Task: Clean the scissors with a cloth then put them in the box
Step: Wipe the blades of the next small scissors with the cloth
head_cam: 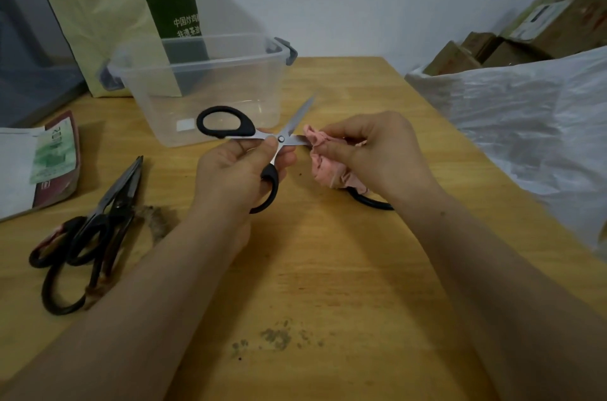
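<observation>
My left hand (235,170) grips a pair of black-handled scissors (226,124) near the pivot, blades spread open above the wooden table (328,269). One blade points up toward the box, the other runs right into a crumpled pink cloth (328,167). My right hand (371,151) pinches that cloth around the blade. A clear plastic box (203,85) with grey latches stands open just behind the scissors; nothing is visible inside it.
Two dark old scissors (95,229) lie at the left, next to a tuft of brown debris (154,220). A black loop (371,201) lies under my right hand. Packets (49,164) sit far left, a white plastic bag (525,124) right, a paper bag (108,6) behind the box.
</observation>
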`<state>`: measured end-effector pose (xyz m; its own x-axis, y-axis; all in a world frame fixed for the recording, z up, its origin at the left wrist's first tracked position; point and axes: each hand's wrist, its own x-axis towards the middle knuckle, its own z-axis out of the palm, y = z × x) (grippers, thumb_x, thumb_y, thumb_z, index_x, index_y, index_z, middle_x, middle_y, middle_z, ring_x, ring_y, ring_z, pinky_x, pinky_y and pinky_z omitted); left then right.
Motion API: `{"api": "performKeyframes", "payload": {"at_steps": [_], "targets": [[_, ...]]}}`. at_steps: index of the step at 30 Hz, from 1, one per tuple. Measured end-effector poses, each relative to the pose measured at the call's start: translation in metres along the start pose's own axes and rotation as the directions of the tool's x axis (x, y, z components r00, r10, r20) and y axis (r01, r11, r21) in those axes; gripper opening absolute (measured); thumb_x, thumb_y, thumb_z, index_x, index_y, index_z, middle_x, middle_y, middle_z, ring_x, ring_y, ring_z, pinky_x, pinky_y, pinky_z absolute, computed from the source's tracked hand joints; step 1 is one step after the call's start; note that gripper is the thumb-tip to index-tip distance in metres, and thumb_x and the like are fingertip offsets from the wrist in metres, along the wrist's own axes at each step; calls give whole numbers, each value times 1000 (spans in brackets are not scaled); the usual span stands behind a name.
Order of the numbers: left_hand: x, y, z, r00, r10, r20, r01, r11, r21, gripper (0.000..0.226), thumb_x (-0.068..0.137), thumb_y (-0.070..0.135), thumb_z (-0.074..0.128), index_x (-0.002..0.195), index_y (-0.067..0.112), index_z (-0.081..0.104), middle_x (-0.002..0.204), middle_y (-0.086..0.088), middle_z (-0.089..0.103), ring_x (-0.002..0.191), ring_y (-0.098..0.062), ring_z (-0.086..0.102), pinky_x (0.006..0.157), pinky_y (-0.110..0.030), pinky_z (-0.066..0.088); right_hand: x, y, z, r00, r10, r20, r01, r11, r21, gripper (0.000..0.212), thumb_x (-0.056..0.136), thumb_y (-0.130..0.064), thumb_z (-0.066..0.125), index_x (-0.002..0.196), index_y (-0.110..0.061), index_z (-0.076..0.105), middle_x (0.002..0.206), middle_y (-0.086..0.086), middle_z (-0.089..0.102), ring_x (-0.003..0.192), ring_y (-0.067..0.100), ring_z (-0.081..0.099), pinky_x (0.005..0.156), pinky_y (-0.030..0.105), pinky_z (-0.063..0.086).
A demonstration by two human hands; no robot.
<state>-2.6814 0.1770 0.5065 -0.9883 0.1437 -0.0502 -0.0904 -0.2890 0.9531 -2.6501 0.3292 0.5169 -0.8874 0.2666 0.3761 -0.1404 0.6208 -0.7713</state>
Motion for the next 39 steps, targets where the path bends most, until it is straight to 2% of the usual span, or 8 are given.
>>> {"api": "performKeyframes", "payload": {"at_steps": [11, 15, 17, 20, 23, 29, 33, 39], "targets": [[-2, -3, 3, 997, 69, -32, -66, 993, 100, 14, 89, 13, 61, 77, 10, 68, 73, -5, 66, 75, -14, 64, 66, -23, 58, -2, -4, 2, 993, 95, 63, -96, 995, 6, 15, 80, -25, 74, 93, -19, 76, 82, -5, 69, 80, 11, 64, 78, 35, 55], [-2, -5, 1, 987, 144, -64, -127, 968, 218, 16, 90, 16, 62, 76, 14, 68, 66, 2, 70, 76, -14, 69, 76, -27, 56, 5, 1, -5, 991, 83, -104, -84, 997, -1, 16, 88, -26, 67, 101, -21, 74, 89, -14, 59, 77, -2, 53, 64, 7, 42], [-3, -5, 2, 987, 146, -69, -125, 962, 245, 16, 88, 18, 64, 73, 17, 69, 65, 3, 71, 87, -21, 69, 89, -37, 52, 5, 1, -3, 986, 136, -95, -129, 988, 79, 16, 86, -25, 69, 101, -24, 74, 89, -13, 66, 75, -6, 57, 61, 4, 44], [-6, -5, 5, 991, 120, -66, -103, 970, 220, 18, 85, 17, 67, 68, 18, 72, 70, -2, 72, 94, -28, 67, 97, -46, 48, -1, -4, 5, 981, 194, -6, -188, 955, 228, 11, 81, -18, 74, 91, -20, 74, 82, -5, 70, 75, 3, 65, 67, 14, 53], [-5, -6, 5, 990, 125, -67, -106, 967, 232, 24, 84, 18, 68, 61, 20, 74, 81, -14, 71, 88, -29, 64, 91, -44, 49, -5, -10, 9, 976, 198, 88, -216, 918, 333, 9, 84, -14, 70, 78, -18, 75, 78, 17, 71, 67, 30, 65, 67, 38, 55], [-9, -9, 8, 989, 131, -73, -115, 973, 201, 15, 85, 20, 66, 72, 17, 73, 76, -9, 68, 73, -18, 57, 72, -31, 48, -5, -7, 11, 971, 147, 186, -198, 935, 294, 20, 77, -7, 75, 96, -13, 72, 70, -2, 70, 50, 2, 61, 58, 18, 52], [-8, -10, 8, 996, 18, -87, -9, 995, 104, 15, 83, 21, 69, 83, 7, 72, 86, -20, 67, 75, -25, 56, 67, -34, 47, -3, -5, 17, 979, 142, 143, -181, 933, 311, 12, 75, -14, 79, 85, -17, 73, 85, 2, 74, 82, 10, 70, 80, 29, 57], [-2, -10, 3, 984, 12, -176, 0, 998, 65, 14, 80, 21, 73, 85, 8, 73, 79, -9, 67, 75, -20, 58, 65, -28, 48, 1, -3, 15, 975, 132, 177, -163, 971, 176, 5, 78, -17, 76, 77, -19, 72, 80, 0, 72, 80, 12, 69, 82, 36, 57]]}}
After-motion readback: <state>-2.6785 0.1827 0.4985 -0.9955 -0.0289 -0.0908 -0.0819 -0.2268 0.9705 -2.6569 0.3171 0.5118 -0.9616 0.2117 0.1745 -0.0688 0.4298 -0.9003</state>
